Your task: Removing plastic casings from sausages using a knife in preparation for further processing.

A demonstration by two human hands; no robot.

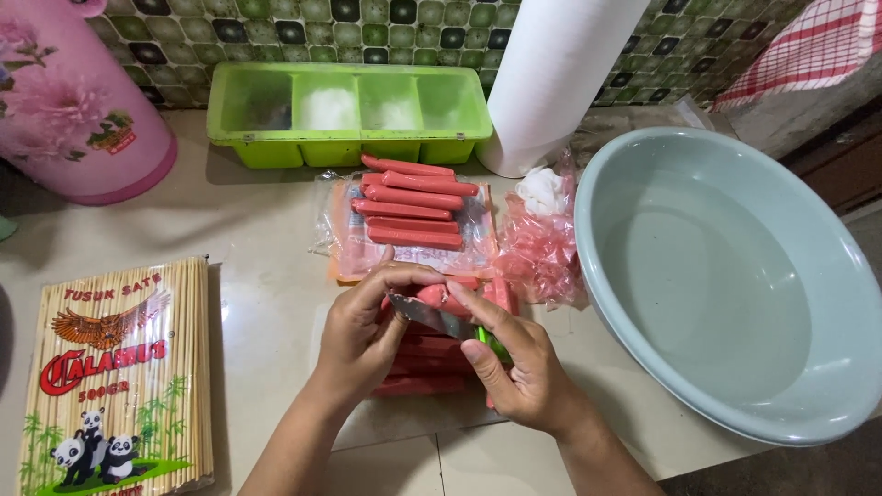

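My left hand grips a red sausage over a stack of more red sausages on the counter. My right hand holds a small knife with a green handle, its blade laid against the held sausage. Just beyond, several red sausages lie in a row on an opened clear packet.
A big pale grey-blue basin stands at right. Crumpled pink wrappers lie beside it. A green three-part container, a white paper roll and a pink flowered jug stand at the back. A pack of bamboo skewers lies at left.
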